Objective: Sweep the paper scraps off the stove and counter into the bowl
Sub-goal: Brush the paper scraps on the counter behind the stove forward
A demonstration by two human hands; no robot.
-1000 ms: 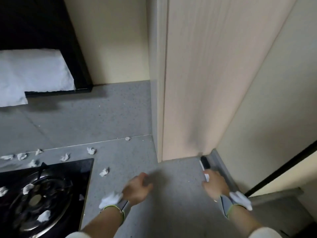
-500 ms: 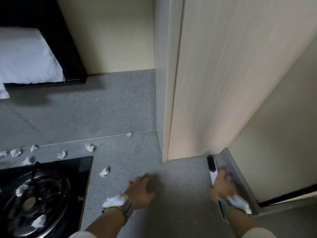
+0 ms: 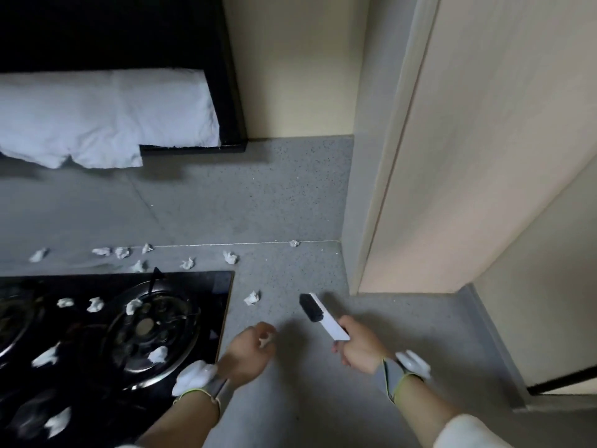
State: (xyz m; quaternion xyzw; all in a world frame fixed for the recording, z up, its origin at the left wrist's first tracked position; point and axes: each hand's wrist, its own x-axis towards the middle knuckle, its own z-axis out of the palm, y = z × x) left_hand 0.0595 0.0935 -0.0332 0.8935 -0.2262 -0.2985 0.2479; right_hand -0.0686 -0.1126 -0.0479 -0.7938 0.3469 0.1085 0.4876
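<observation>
My right hand [image 3: 358, 347] grips the white handle of a small brush [image 3: 310, 308], whose black bristles point up-left just above the grey counter [image 3: 290, 399]. My left hand [image 3: 248, 350] hovers by the stove's right edge with fingers curled; a small pale bit shows at its fingertips, and I cannot tell what it is. White paper scraps lie on the counter: one [image 3: 252, 298] just left of the bristles, another [image 3: 230, 257] further back, and several in a row behind the stove. More scraps [image 3: 158, 354] sit on the black glass stove [image 3: 206, 286]. No bowl is visible.
A white cloth [image 3: 97, 118] hangs over a black ledge at the back left. A tall beige panel [image 3: 452, 156] juts onto the counter at the right, with a raised grey rim [image 3: 484, 334] along the wall beyond it. The round burner [image 3: 151, 331] stands proud of the stove glass.
My right hand has drawn the brush out of the corner by the wall and carried it left to mid-counter. My left hand has shifted slightly. The view has swung left, showing more stove.
</observation>
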